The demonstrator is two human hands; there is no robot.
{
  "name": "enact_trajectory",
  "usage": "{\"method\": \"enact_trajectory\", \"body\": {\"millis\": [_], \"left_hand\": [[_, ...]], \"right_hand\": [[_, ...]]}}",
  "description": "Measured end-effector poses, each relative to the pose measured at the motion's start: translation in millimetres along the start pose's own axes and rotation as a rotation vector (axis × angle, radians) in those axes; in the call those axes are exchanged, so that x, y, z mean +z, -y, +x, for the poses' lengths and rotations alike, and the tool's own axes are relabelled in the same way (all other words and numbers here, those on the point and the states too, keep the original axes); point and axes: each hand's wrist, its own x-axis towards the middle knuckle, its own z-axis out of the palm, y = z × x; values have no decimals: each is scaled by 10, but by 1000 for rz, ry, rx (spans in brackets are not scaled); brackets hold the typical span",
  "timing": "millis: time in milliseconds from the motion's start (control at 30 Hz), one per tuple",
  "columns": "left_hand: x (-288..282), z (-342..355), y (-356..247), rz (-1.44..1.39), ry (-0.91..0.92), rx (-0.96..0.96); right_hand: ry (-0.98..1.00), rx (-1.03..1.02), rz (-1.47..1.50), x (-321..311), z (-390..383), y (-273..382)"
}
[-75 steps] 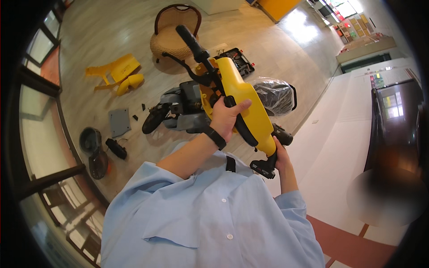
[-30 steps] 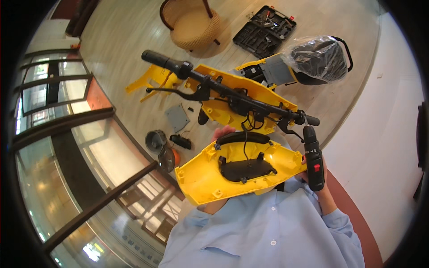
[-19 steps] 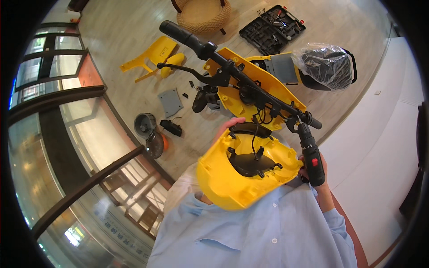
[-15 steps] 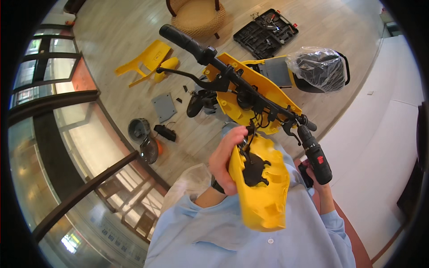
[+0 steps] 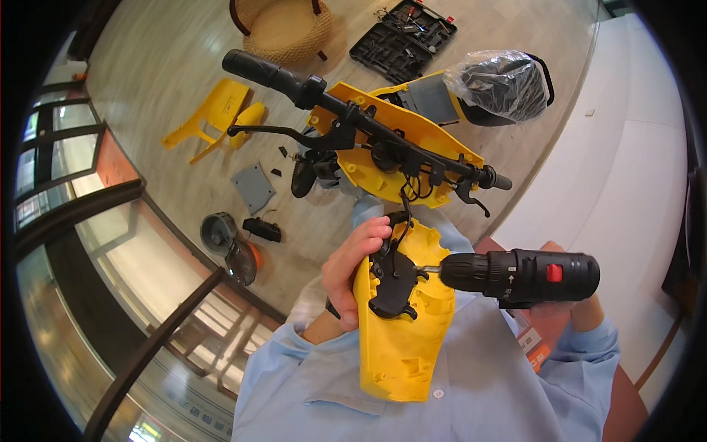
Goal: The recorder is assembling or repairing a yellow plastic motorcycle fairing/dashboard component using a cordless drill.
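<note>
My left hand grips the left edge of a yellow plastic cover, its hollow inside facing up. A black plate-like part with small tabs sits inside it, and black cables run from it toward the handlebar. My right hand, mostly hidden under the tool, holds a black cordless drill with a red button. The drill lies level and points left, its bit tip at the black part's right-hand tab; whether it touches a screw I cannot make out. Beyond stands the scooter's black handlebar over a yellow front shell.
The scooter's seat is wrapped in clear plastic. On the floor lie a tool case, a yellow panel, a grey plate and a grey tub-like part. A wicker chair stands at the far side; a white surface is at right.
My right hand has swung the drill from beside the handlebar's right end to level, its tip now at the black part. My left hand and the cover have shifted slightly left and down.
</note>
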Motion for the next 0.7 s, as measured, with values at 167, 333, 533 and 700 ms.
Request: {"method": "enact_trajectory", "body": {"millis": [167,333,533,700], "left_hand": [[-118,196,-128,28,92,50],[-153,295,-159,36,138,100],[-202,356,-189,48,166,96],[-248,374,-169,47,194,101]], "right_hand": [[23,222,222,-6,173,98],[57,401,185,11,308,147],[77,470,234,23,355,120],[49,425,190,26,420,137]]}}
